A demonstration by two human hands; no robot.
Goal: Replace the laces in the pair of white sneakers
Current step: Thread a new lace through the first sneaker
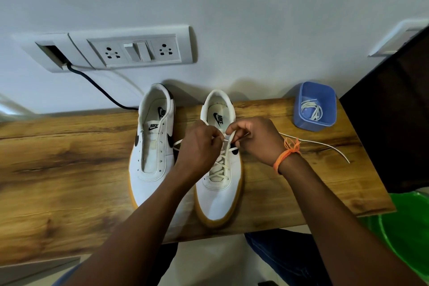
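Note:
Two white sneakers with tan soles stand side by side on the wooden table, toes toward me. The left sneaker has bare eyelets and no lace. The right sneaker carries a cream lace crossed through its lower eyelets. My left hand pinches one strand of the lace over the shoe's upper eyelets. My right hand, with an orange thread at the wrist, pinches the other strand right beside it. A free lace end trails right across the table.
A blue plastic tub holding another coiled lace sits at the table's far right. A wall socket panel with a dark cable is behind the shoes. A dark panel and a green object lie to the right.

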